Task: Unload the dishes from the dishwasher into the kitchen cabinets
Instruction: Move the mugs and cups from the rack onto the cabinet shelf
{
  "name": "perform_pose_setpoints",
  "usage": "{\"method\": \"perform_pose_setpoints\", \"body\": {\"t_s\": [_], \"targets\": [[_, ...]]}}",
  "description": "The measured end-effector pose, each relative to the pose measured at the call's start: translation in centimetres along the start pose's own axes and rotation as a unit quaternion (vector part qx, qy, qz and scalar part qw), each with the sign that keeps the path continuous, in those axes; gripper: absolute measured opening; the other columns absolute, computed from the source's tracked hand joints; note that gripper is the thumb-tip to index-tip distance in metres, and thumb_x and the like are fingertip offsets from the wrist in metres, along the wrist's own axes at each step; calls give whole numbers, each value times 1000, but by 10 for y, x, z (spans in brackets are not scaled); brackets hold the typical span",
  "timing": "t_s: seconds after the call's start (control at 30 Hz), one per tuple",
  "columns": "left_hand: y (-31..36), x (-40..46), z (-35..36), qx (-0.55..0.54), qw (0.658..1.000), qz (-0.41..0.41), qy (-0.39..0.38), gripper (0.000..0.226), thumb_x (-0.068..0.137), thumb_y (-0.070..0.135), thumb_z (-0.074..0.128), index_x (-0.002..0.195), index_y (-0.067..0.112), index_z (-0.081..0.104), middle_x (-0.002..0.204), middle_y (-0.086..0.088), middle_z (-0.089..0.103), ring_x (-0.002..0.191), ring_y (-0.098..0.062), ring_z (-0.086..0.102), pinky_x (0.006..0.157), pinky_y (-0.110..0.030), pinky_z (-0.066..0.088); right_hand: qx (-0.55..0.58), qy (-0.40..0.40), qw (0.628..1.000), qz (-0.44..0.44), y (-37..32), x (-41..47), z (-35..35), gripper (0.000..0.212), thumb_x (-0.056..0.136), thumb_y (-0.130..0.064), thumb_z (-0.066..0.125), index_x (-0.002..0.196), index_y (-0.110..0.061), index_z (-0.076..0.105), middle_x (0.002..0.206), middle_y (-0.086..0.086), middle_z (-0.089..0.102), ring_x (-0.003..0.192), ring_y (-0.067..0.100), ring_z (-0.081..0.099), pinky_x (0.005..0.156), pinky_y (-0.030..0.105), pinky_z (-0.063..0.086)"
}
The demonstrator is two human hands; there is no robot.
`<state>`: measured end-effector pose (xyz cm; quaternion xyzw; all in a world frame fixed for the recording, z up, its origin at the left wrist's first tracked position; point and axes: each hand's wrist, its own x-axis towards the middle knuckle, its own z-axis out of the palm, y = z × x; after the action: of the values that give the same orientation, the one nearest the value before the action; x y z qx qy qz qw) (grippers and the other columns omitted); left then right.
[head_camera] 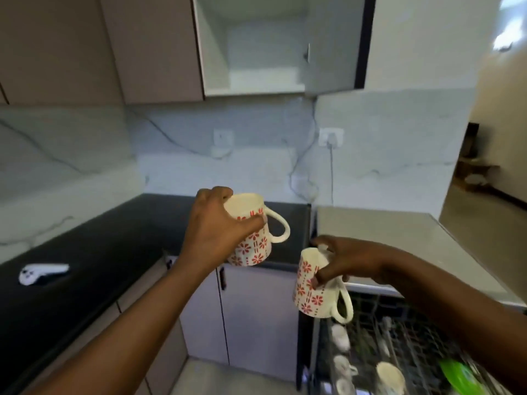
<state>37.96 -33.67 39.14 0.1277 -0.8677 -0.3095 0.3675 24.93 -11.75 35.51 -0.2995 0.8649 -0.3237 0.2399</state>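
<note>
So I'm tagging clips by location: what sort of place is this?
A home kitchen, most likely: an open wall cabinet, a black countertop and a loaded dishwasher rack.

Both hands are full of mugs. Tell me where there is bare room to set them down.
Bare: the open cabinet floor between its white walls; the black counter between the white controller and left mug; the grey top beyond the right mug. Crowded: the dishwasher rack.
</note>
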Motion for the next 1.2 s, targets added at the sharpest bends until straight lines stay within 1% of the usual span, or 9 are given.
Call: {"method": "perform_pose_setpoints", "body": {"t_s": [0.13, 0.27, 0.47, 0.57, 0.63, 0.7, 0.83, 1.03, 1.2], "targets": [[5, 58, -56, 6, 999, 43, 24, 63, 71, 45, 74, 125, 21, 53, 118, 1, 51, 95, -13, 54, 67, -20, 42, 66, 97, 990, -82, -79, 22, -41, 65, 66, -26, 85, 115, -16, 43, 105, 6, 64, 95, 20, 65, 62, 22, 50], [-8, 114, -90, -1, 997, 75, 31, 45, 74, 45, 70, 111, 22, 58, 104, 3, 60, 81, -9, 61, 60, -19, 47, 71, 164, 970, -167, -144, 70, -83, 72, 54, -42, 87, 109, -7, 55, 98, 9, 72, 95, 25, 69, 73, 37, 55], [-38, 225, -102, 24, 994, 105, 28, 40, 77, 46, 69, 108, 27, 54, 94, 8, 64, 75, -6, 63, 59, -18, 50, 96, 227, 936, -250, -223, 161, -136, 59, 65, -32, 82, 107, 3, 58, 95, 12, 72, 96, 27, 68, 75, 36, 49], [-51, 282, -96, 9, 993, 113, 35, 44, 75, 45, 72, 109, 24, 53, 100, 4, 65, 80, -10, 64, 64, -23, 53, 123, 255, 926, -251, -246, 210, -161, 45, 76, -18, 77, 107, 7, 55, 102, 18, 69, 96, 25, 66, 84, 33, 49], [-61, 319, -91, -3, 993, 117, 35, 46, 73, 44, 74, 108, 23, 52, 100, 4, 65, 83, -12, 64, 65, -24, 53, 126, 260, 923, -255, -262, 249, -180, 42, 71, -24, 80, 98, -4, 54, 99, 18, 70, 96, 28, 68, 86, 35, 50], [-71, 350, -86, -26, 992, 117, 37, 45, 73, 42, 75, 106, 21, 52, 99, 4, 65, 83, -12, 65, 65, -24, 52, 145, 280, 913, -257, -278, 284, -197, 57, 63, -32, 84, 100, -9, 47, 102, 15, 68, 99, 28, 66, 84, 35, 52], [-102, 418, -67, -64, 990, 125, 21, 41, 73, 42, 75, 100, 22, 53, 93, 7, 67, 78, -9, 67, 64, -24, 54, 195, 334, 886, -257, -302, 355, -228, 79, 64, -29, 86, 122, -18, 34, 113, 9, 56, 102, 24, 60, 90, 39, 52], [-147, 506, -57, -91, 981, 172, -17, 44, 64, 50, 75, 96, 28, 53, 90, 12, 68, 75, -5, 69, 64, -23, 57, 196, 390, 856, -278, -336, 439, -268, 65, 72, -18, 81, 120, -11, 38, 105, 9, 56, 91, 19, 62, 69, 25, 50], [-170, 557, -58, -115, 976, 182, -22, 42, 66, 48, 75, 95, 26, 55, 89, 11, 69, 73, -3, 68, 63, -21, 56, 139, 410, 867, -247, -355, 502, -290, 50, 69, -16, 82, 100, -8, 45, 98, 15, 60, 89, 26, 66, 65, 28, 54]]}}
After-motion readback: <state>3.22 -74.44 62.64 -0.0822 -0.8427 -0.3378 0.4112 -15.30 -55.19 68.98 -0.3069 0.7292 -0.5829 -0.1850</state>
